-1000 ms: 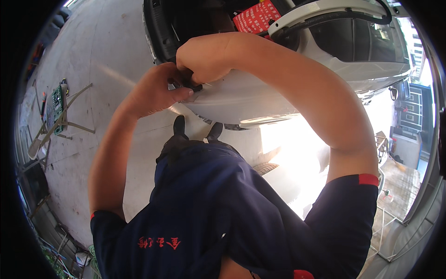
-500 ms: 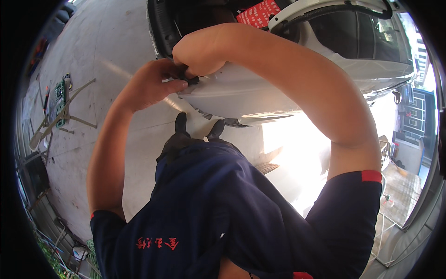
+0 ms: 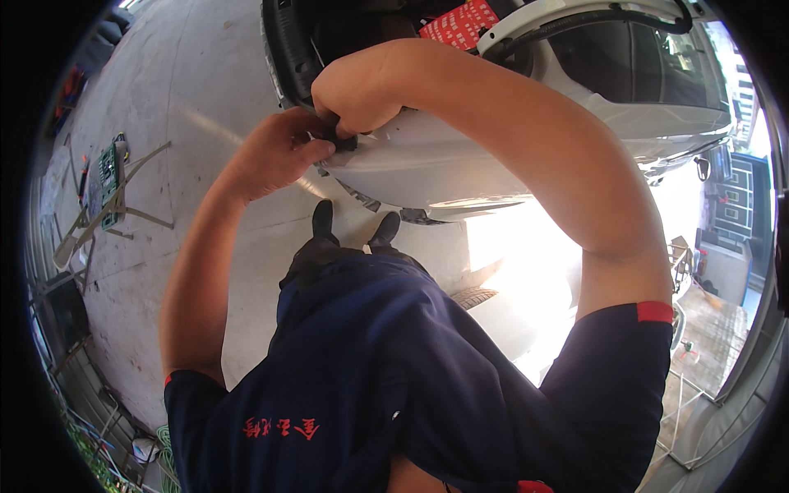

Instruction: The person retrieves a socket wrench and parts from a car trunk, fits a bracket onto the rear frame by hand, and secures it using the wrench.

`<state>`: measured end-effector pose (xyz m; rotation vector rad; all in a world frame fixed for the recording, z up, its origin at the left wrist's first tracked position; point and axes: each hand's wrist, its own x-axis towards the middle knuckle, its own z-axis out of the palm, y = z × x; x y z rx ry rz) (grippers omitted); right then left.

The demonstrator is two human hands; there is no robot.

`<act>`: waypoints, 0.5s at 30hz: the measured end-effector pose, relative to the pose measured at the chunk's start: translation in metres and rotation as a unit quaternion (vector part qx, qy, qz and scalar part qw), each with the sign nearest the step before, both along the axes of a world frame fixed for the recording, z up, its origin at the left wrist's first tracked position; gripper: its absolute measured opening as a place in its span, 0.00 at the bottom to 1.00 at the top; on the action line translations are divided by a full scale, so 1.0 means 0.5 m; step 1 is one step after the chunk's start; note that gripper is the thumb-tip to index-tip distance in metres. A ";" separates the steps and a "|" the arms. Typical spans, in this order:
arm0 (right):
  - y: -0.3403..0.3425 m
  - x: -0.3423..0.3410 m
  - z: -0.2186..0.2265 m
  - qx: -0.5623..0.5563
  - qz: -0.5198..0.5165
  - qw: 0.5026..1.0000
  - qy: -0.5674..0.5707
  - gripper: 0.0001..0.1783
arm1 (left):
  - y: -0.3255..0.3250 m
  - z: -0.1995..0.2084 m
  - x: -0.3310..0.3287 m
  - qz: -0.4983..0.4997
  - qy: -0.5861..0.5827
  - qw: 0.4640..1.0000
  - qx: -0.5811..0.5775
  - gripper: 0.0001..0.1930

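At the rear corner of a white car (image 3: 444,164), both my hands meet over a small black part (image 3: 346,144) whose kind I cannot make out. My left hand (image 3: 288,154) pinches it, thumb on the near side and fingers curled behind. Just above and to the right, my right hand (image 3: 359,97) bends down with fingers folded together against the same spot. What those right fingers grip is hidden by the hand itself. The part lies close to the edge of the painted body panel, beside the car's open trunk (image 3: 289,57).
Inside the trunk lies a red printed package (image 3: 459,26). The raised white tailgate (image 3: 567,23) stands at the upper right. On the floor at left, a folding stand (image 3: 115,212) holds a green tool case (image 3: 108,177). A tyre (image 3: 474,297) shows right of my body.
Both hands have shifted very slightly right with the whole view. My left fingers have turned a little round the black part; the grip stays otherwise alike.
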<state>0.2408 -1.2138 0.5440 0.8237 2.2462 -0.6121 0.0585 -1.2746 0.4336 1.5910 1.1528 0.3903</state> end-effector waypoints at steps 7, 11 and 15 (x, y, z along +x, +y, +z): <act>-0.005 -0.008 0.020 0.001 -0.012 1.000 -0.005 0.15 | 0.002 -0.008 -0.004 0.028 -0.082 0.996 -0.029 0.18; -0.011 -0.011 0.021 0.018 -0.008 1.000 0.006 0.14 | 0.004 -0.006 -0.009 0.018 -0.064 0.997 -0.026 0.18; -0.004 -0.013 0.015 0.017 -0.026 0.999 -0.030 0.13 | 0.014 -0.005 -0.011 -0.026 -0.065 0.997 -0.022 0.17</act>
